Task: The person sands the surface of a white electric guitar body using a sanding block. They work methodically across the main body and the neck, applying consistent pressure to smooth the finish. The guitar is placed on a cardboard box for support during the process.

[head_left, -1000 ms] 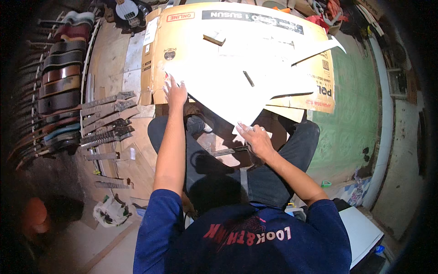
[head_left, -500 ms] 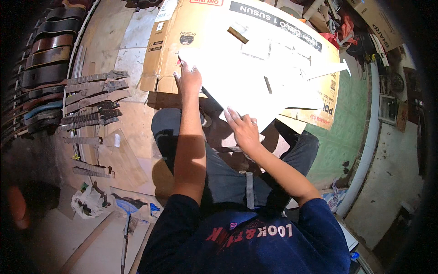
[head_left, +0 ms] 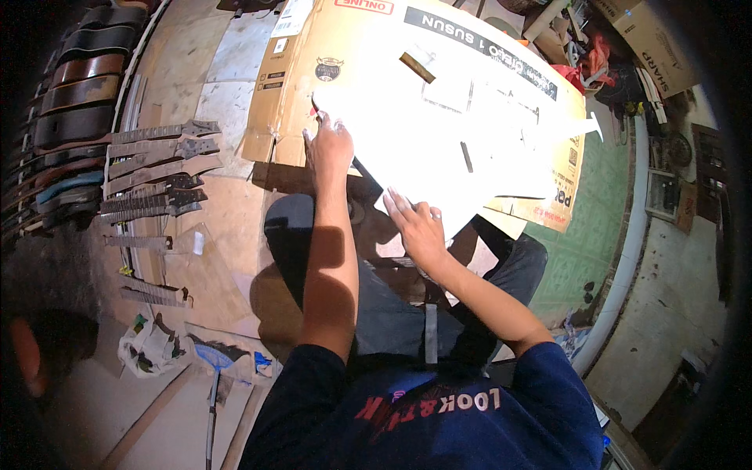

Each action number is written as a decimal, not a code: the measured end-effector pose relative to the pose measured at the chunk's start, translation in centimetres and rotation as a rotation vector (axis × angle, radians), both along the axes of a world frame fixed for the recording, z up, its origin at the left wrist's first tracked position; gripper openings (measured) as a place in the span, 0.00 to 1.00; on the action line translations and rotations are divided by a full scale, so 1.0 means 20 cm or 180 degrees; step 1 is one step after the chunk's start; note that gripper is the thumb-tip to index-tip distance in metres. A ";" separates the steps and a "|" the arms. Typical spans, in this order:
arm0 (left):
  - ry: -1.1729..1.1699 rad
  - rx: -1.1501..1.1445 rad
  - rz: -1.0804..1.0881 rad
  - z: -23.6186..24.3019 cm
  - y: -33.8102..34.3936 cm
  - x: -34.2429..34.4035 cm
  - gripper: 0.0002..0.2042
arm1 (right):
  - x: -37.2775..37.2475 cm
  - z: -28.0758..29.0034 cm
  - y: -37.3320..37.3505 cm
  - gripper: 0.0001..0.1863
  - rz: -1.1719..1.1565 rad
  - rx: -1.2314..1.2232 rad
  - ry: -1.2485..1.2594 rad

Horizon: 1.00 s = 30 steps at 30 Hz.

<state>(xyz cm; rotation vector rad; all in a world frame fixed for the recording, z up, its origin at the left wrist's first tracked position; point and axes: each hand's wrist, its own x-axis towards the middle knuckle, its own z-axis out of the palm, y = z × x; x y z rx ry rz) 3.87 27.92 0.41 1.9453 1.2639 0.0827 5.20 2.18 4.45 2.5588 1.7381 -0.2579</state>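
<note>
Strong glare washes out a flat white piece (head_left: 423, 168) with a dark near edge; its exact kind cannot be told. My left hand (head_left: 330, 149) is closed on this piece's left end, the thumb to one side and a small red spot by the fingertips. At the near corner lies my right hand (head_left: 419, 231), its first fingers stretched out flat against the white surface. Beneath everything is a printed cardboard sheet (head_left: 286, 102), partly over my knees. A short brown strip (head_left: 417, 67) and a thin dark sliver (head_left: 467, 157) rest farther up in the glare.
Several guitar necks (head_left: 164, 160) lie in a row at left, beside a rack of guitar bodies (head_left: 82, 86). A white plastic bag (head_left: 153, 345) and a blue-headed tool with a long handle (head_left: 213, 384) are on the floor lower left. Cardboard boxes (head_left: 666, 47) stand far right.
The view has shifted slightly, so the cardboard and the white piece appear a little lower and to the right. Both hands keep about the same places on the white piece.
</note>
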 end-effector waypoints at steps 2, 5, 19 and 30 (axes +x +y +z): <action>-0.0007 0.0012 0.0042 0.02 -0.02 -0.01 0.28 | 0.00 0.00 0.00 0.38 -0.0019 0.0108 0.0109; 0.0012 0.0031 -0.0047 0.04 -0.01 -0.01 0.28 | 0.00 -0.05 0.21 0.37 -0.0067 0.0320 0.0064; 0.0597 0.0169 0.0171 -0.07 -0.12 0.13 0.44 | 0.05 0.08 -0.50 0.33 -0.0548 0.0072 0.0229; 0.0811 0.1450 -0.0300 0.04 -0.41 0.25 0.40 | 0.59 -0.15 -0.78 0.35 -0.1991 0.0327 -0.0271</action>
